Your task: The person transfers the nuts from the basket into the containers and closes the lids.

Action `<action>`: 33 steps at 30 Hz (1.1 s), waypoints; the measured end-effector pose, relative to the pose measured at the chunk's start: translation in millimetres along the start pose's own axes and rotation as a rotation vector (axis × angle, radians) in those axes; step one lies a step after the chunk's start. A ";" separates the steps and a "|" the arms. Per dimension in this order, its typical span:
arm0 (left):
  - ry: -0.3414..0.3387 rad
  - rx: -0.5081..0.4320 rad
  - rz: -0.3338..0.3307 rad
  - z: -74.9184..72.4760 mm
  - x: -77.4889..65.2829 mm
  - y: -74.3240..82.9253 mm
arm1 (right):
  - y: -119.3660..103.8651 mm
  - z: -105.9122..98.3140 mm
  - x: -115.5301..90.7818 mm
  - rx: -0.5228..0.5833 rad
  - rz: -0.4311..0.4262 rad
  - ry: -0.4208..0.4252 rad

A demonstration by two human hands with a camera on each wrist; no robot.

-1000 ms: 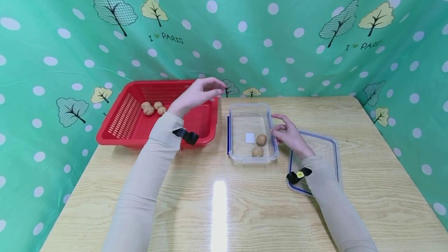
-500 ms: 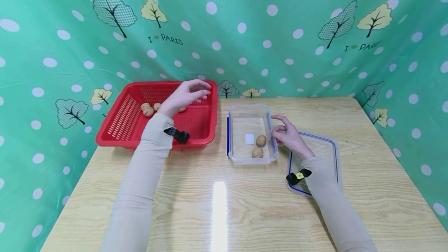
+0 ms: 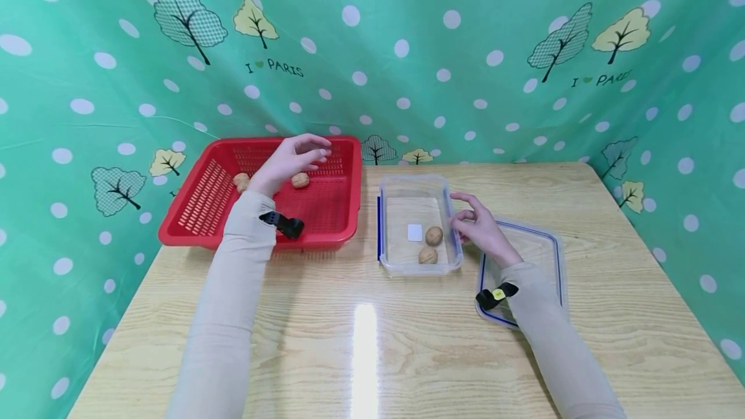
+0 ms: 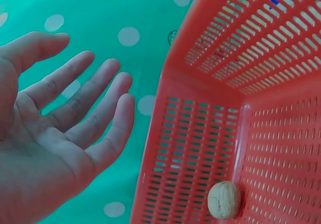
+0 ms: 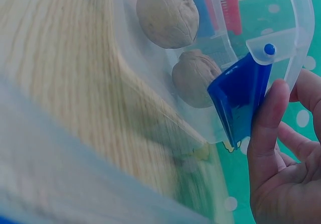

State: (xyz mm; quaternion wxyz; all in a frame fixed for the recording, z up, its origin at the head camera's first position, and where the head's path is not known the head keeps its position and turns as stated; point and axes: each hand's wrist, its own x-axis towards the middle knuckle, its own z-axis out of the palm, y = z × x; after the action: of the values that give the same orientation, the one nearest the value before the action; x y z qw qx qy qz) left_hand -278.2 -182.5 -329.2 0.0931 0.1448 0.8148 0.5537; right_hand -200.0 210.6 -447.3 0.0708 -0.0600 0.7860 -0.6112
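My left hand hangs over the red basket with its fingers loosely bent and holding nothing. In the left wrist view the palm and spread fingers show beside the basket wall. One walnut lies by the basket's back wall; another walnut shows left of the hand, which hides part of the basket floor. My right hand holds the right side of a clear plastic food container, thumb against its blue latch and index finger at the rim. Two walnuts sit inside it.
The container's clear lid, edged in blue, lies on the wooden table partly under my right forearm. A green dotted curtain stands behind and along the sides of the table. The basket is left of the container.
My left hand has moved left over the basket, uncovering a walnut near the back wall and covering others. My right hand and the container have stayed in place.
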 end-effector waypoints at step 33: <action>0.029 0.019 -0.151 -29.2 15.0 -48.9 | -1.4 2.7 -2.9 0.012 -0.007 0.007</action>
State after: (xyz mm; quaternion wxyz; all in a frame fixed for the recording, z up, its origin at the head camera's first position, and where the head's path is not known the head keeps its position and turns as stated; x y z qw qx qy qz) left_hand -307.9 -219.9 -363.7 0.1217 0.0757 0.8297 0.5395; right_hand -196.6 208.2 -446.5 0.0663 -0.0604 0.7824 -0.6163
